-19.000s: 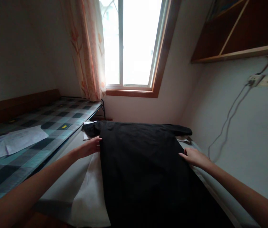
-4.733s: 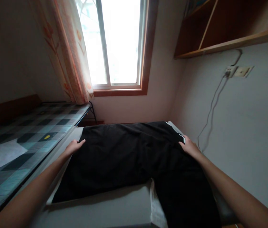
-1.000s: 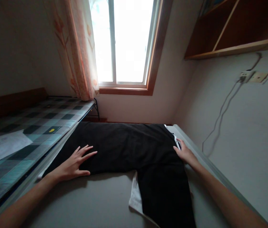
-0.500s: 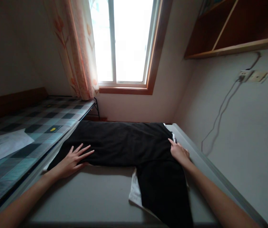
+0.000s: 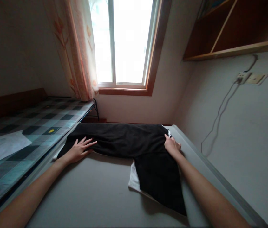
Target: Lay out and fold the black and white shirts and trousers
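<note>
A black shirt (image 5: 121, 139) lies folded lengthwise across a pale grey tabletop (image 5: 95, 190), one sleeve (image 5: 160, 180) pointing toward me. White fabric (image 5: 134, 177) shows under the sleeve's left edge, with a little more at both ends of the shirt. Fingers spread, my left hand (image 5: 80, 151) lies flat on the shirt's near edge at its left end. My right hand (image 5: 172, 145) is at the right end by the neck and shoulder, its fingers curled closed on the cloth there; the fingertips are partly hidden.
To the left stands a bed with a checked mattress (image 5: 60, 110) and a white paper sheet (image 5: 3, 147) on it. A curtained window (image 5: 131, 44) is ahead. On the right wall are a wooden shelf (image 5: 236, 50) and a socket with a hanging cable (image 5: 221, 110).
Both hands and the shirt have shifted away from me across the tabletop, the right hand also slightly left. The sleeve's lower end now shows fully. The left hand has moved a little right.
</note>
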`<state>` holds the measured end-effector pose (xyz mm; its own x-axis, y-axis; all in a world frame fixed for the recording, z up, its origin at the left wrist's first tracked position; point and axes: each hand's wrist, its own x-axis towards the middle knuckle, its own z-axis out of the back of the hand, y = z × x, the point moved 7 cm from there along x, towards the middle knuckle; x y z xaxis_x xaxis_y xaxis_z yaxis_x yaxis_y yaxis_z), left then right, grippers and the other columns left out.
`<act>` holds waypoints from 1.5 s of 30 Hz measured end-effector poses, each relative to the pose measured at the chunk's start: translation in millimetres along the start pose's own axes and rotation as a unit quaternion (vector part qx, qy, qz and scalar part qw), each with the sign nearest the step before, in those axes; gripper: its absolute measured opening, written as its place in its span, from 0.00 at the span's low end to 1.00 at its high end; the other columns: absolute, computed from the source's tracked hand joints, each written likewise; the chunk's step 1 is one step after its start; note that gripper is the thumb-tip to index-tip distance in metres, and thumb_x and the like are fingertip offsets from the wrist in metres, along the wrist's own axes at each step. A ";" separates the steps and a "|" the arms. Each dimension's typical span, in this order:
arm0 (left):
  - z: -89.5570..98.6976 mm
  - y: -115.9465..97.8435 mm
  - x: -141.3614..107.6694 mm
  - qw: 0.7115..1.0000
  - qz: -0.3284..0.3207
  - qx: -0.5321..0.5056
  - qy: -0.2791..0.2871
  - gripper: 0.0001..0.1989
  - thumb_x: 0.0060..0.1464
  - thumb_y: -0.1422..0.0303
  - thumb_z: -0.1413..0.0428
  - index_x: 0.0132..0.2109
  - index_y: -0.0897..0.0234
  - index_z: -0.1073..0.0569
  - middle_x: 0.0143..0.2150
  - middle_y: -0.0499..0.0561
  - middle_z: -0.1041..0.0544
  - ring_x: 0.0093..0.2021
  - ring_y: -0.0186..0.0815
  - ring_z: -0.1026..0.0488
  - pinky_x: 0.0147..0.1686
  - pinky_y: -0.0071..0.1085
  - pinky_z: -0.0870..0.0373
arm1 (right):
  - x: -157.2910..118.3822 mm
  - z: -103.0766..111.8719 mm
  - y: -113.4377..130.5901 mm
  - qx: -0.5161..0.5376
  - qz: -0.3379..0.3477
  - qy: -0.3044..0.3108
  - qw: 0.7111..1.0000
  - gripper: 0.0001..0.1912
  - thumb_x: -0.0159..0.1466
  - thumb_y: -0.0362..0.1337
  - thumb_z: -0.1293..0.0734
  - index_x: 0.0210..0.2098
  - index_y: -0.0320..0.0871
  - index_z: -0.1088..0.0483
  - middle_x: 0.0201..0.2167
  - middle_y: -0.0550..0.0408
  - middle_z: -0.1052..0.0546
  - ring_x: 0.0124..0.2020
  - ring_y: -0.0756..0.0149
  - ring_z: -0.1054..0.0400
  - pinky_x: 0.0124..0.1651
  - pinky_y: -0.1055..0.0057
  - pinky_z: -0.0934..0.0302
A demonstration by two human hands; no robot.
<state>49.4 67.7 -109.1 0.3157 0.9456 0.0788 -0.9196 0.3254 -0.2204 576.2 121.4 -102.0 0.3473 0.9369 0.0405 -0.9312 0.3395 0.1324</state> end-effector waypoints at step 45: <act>56.2 -1.8 -19.7 0.962 0.224 0.136 -0.076 0.24 0.53 0.79 0.57 0.47 0.55 0.23 0.49 0.50 0.23 0.42 0.42 0.24 0.35 0.32 0.33 | 14.1 -26.0 -21.9 0.170 0.140 0.054 0.974 0.26 0.63 0.35 0.39 0.60 0.37 0.34 0.57 0.41 0.28 0.55 0.54 0.31 0.55 0.64 0.38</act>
<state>31.7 48.4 -55.7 -0.1444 0.9729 0.1807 -0.9893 -0.1461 -0.0036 598.6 129.3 -130.1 0.0537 0.9984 0.0204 -0.8911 0.0387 0.4523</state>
